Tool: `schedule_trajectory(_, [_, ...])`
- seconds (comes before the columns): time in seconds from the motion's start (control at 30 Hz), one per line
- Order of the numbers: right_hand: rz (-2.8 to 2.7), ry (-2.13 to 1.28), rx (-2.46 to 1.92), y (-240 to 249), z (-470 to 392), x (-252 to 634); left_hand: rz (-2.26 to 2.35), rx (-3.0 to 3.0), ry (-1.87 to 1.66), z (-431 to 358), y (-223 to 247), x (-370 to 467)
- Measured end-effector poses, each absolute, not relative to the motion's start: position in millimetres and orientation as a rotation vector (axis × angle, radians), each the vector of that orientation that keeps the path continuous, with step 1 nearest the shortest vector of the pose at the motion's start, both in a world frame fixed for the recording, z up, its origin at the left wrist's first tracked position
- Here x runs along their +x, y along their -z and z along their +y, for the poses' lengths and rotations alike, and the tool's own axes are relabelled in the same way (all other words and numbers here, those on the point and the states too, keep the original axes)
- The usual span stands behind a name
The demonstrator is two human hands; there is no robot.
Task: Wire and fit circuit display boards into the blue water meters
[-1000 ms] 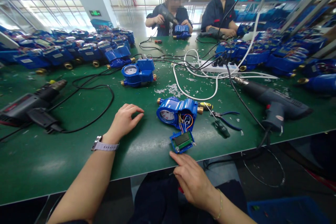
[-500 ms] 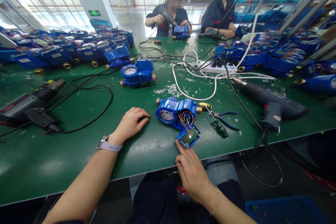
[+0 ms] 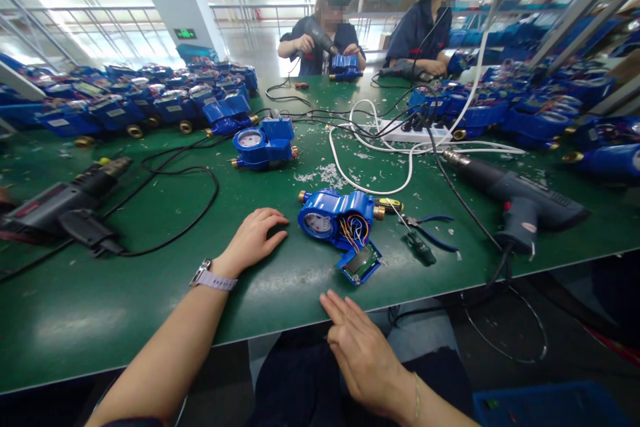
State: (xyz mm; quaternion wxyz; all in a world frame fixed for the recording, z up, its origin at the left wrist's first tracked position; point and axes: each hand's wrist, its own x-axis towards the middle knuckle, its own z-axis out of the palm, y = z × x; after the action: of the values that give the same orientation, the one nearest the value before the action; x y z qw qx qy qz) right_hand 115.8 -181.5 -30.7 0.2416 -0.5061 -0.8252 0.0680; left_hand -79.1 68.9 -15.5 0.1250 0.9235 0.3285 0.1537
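The display module (image 3: 361, 261) is best handled by its frame, the coloured wires (image 3: 353, 229) being kept slack. Nothing is seen held by the loosely curved left hand (image 3: 254, 239) or the extended right hand (image 3: 366, 347). Ahead of them, on the green table (image 3: 280, 300), the opened meter (image 3: 347, 203) is seen glossy blue and brass-ended.

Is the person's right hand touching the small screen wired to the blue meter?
Apart. In the head view, a strip of bare green tabletop shows between the right hand's fingertips and the small screen.
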Motion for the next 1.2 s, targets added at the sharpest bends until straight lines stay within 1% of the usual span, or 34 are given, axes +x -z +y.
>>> schedule_trajectory(0.13, [-2.126, -0.14, -1.629, 32, -155, 105, 1.001, 2.724, -0.383, 62, 20, -76])
schedule_trajectory(0.27, [-2.083, -0.141, -1.698, 38, -141, 103, 1.011, 2.764, -0.287, 47, 26, -67])
schedule_trajectory(0.43, [-2.175, -0.148, -1.522, 43, -151, 111, 0.986, 2.814, -0.168, 33, 30, -54])
schedule_trajectory(0.63, [-2.21, -0.178, -1.37, 35, -178, 125, 1.039, 2.845, -0.103, 15, 31, -52])
schedule_trajectory(0.8, [-2.159, -0.276, -1.227, 36, -199, 139, 1.043, 2.831, -0.092, -32, 31, -51])
schedule_trajectory(0.9, [-2.039, -0.287, -1.154, 50, -210, 145, 0.911, 2.752, -0.097, -71, 23, -47])
schedule_trajectory(1.0, [-1.91, -0.301, -1.181, 65, -220, 153, 0.688, 2.555, -0.135, -101, 17, -47])
schedule_trajectory(1.03, [-1.886, -0.307, -1.199, 69, -222, 157, 0.687, 2.488, -0.217, -106, 17, -50])
schedule_trajectory(1.07, [-1.87, -0.31, -1.209, 72, -225, 160, 0.745, 2.441, -0.322, -107, 18, -54])
schedule_trajectory(1.13, [-1.834, -0.314, -1.211, 74, -228, 168, 1.002, 2.407, -0.555, -97, 25, -65])
schedule_trajectory(1.2, [-1.8, -0.31, -1.196, 73, -229, 176, 1.343, 2.43, -0.637, -76, 35, -80])
